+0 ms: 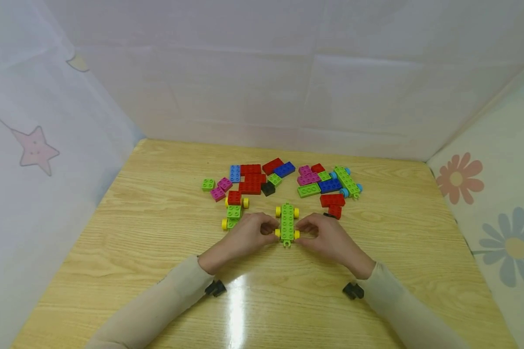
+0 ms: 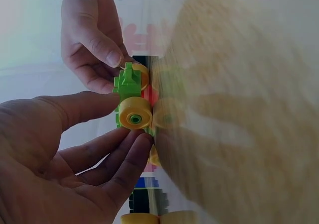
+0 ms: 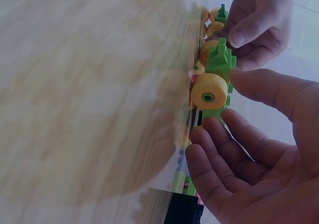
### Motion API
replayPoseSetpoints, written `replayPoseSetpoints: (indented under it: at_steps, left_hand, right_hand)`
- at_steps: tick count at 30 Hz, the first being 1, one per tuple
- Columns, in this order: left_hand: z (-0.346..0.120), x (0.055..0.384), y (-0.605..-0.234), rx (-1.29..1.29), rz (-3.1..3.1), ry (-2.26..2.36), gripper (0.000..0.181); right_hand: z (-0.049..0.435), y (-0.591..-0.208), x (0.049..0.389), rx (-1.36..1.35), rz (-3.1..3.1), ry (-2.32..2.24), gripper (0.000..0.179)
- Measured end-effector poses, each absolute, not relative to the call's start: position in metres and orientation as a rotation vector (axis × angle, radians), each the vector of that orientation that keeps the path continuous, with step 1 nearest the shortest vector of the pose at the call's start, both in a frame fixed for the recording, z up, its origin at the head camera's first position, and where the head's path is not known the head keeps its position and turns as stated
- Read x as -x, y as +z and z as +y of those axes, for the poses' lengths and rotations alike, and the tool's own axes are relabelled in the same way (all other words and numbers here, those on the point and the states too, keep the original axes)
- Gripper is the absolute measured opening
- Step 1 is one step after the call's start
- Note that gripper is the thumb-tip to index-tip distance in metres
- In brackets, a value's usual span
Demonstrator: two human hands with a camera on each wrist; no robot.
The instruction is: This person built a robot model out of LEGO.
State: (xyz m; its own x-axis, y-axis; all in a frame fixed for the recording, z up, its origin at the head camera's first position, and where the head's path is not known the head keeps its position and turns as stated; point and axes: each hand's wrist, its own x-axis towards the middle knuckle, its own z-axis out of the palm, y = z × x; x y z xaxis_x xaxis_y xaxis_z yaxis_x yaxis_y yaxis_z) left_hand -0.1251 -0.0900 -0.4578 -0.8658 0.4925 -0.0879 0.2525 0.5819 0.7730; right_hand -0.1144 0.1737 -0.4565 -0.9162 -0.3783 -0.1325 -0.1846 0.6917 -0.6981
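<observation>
A lime-green toy car base point(image 1: 287, 223) with yellow wheels stands on the table between both hands, its hook end toward me. My left hand point(image 1: 255, 230) holds it at the left, thumb and fingers around the near wheel point(image 2: 135, 113). From the other side my right hand point(image 1: 325, 235) grips the same base, its thumb against the green body point(image 3: 219, 59) and the fingertips beside the near yellow wheel point(image 3: 209, 91). Just left of my left hand is another green car base with yellow wheels point(image 1: 246, 203), bearing a green brick point(image 1: 234, 212) and a red brick point(image 1: 234, 197).
Behind the hands lie loose red bricks point(image 1: 250, 187), a light blue brick point(image 1: 235, 173), pink bricks point(image 1: 218, 194) and a black brick point(image 1: 268, 188). To the right are a blue-wheeled green car base point(image 1: 347, 182) and a red brick point(image 1: 332, 200). White printed cloth point(image 1: 262, 106) surrounds the table point(image 1: 419, 232).
</observation>
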Motion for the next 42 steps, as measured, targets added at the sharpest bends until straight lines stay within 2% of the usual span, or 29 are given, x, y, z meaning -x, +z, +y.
replayPoseSetpoints:
  at_steps: [13, 24, 33, 42]
  left_hand:
    - [-0.097, 0.136, -0.479, -0.701, 2.489, 1.175, 0.026]
    - [-0.092, 0.126, -0.458, -0.633, 2.5, 1.108, 0.025]
    - [-0.091, 0.124, -0.458, -0.618, 2.52, 1.092, 0.023]
    - [-0.098, 0.136, -0.483, -0.736, 2.526, 1.105, 0.024]
  right_hand:
    - [0.183, -0.451, 0.115, 0.368, 2.653, -1.046, 0.038]
    - [0.196, -0.438, 0.114, 0.294, 2.683, -1.09, 0.041]
    - [0.211, -0.426, 0.115, 0.222, 2.721, -1.077, 0.046]
    - [0.223, -0.423, 0.124, 0.185, 2.736, -1.084, 0.044]
